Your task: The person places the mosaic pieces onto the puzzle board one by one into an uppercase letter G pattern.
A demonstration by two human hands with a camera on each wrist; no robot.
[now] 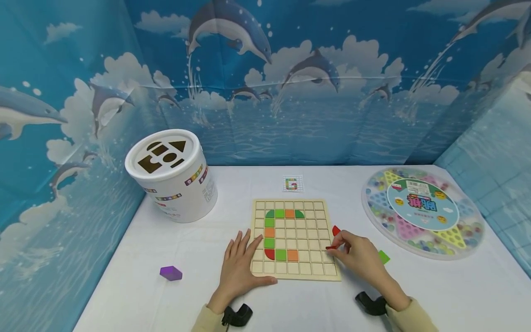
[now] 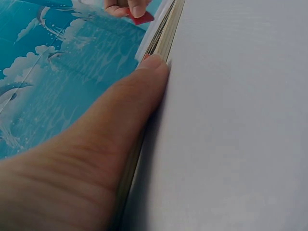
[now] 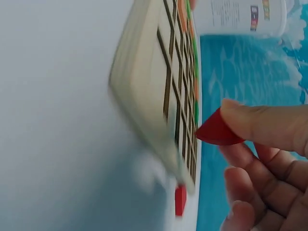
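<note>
A wooden grid board [image 1: 304,240] lies on the white table, with green, orange, dark green and red tiles set along its upper, left and lower cells. My left hand [image 1: 239,263] rests at the board's left side, fingers spread and straight, the thumb along the near edge. Over the right edge, my right hand [image 1: 361,256] pinches a red quarter-round tile [image 3: 219,130] between thumb and fingertip, above the surface. More red shows behind the thumb in the right wrist view. Just past the board's right edge lies another red piece [image 1: 336,230]. A green tile [image 1: 384,257] lies partly behind the right hand.
A small printed pattern card [image 1: 292,183] lies behind the board. The white bucket [image 1: 182,198] with a shape-cut lid stands back left. At front left is a purple block [image 1: 170,273]. A round clear case of beads [image 1: 423,212] lies on the right.
</note>
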